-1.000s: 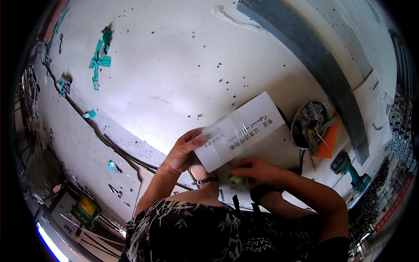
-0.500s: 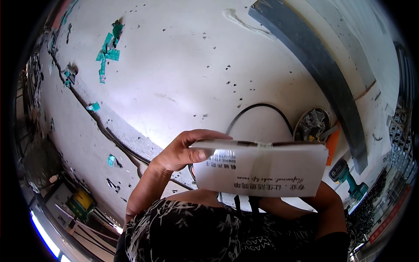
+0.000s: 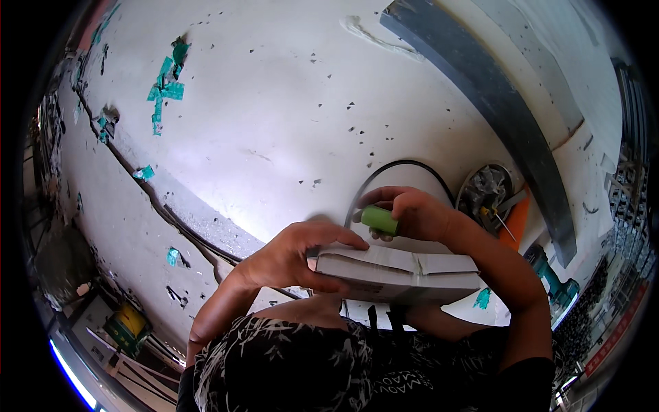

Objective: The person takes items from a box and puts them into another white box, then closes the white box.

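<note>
Grips white box [image 3: 395,276] at its left end, long axis left to right, with left hand [image 3: 288,257]; clasps green cylinder [image 3: 379,220] beyond far edge with right hand [image 3: 422,214].

**Pale greys cut by green, teal and orange**

Just right of centre, the cylinder [image 3: 379,220] is light green. Toward five o'clock, the box [image 3: 405,285] is white, greyer on its near side. The garment [image 3: 288,364] at six is black with a white leaf pattern. At two, the beam [image 3: 508,113] is dark grey; the floor [image 3: 240,96] is whitish, speckled dark. Tape scraps [image 3: 172,90] at ten are teal, the drill [image 3: 561,288] at four teal and black, the container [image 3: 130,323] at eight green and yellow, the flat piece [image 3: 518,218] at three orange.
</note>
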The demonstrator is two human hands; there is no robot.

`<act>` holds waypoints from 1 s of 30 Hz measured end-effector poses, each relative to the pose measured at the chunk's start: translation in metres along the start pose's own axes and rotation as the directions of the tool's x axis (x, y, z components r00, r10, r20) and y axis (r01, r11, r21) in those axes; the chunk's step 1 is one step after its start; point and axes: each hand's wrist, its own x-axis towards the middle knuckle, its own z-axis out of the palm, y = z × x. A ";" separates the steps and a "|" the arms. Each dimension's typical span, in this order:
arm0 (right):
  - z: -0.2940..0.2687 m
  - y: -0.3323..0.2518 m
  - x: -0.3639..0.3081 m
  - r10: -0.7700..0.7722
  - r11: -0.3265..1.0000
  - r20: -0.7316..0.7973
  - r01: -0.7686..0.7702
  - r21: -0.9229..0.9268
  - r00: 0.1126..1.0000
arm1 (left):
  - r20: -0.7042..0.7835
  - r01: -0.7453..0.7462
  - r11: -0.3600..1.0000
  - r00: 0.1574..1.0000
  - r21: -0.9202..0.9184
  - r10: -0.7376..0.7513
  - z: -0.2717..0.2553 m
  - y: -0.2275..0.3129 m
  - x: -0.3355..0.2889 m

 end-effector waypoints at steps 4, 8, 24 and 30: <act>0.027 -0.009 0.000 0.038 0.913 -0.107 -0.078 -0.401 0.993 | -0.015 0.002 0.999 1.000 0.042 -0.001 0.004 -0.003 -0.007; 0.034 -0.020 0.012 -0.104 0.543 0.038 0.089 -0.835 0.994 | -0.074 0.115 0.985 0.992 0.132 -0.105 0.009 -0.008 -0.011; 0.087 -0.023 0.008 -0.354 -0.107 0.164 0.134 -0.985 0.921 | -0.418 0.433 0.896 0.800 -0.095 -0.431 -0.003 -0.053 -0.023; 0.085 0.033 0.010 -0.583 -0.104 0.357 0.369 -0.924 0.730 | -0.629 0.149 0.910 0.678 -0.388 -0.380 -0.012 -0.060 -0.014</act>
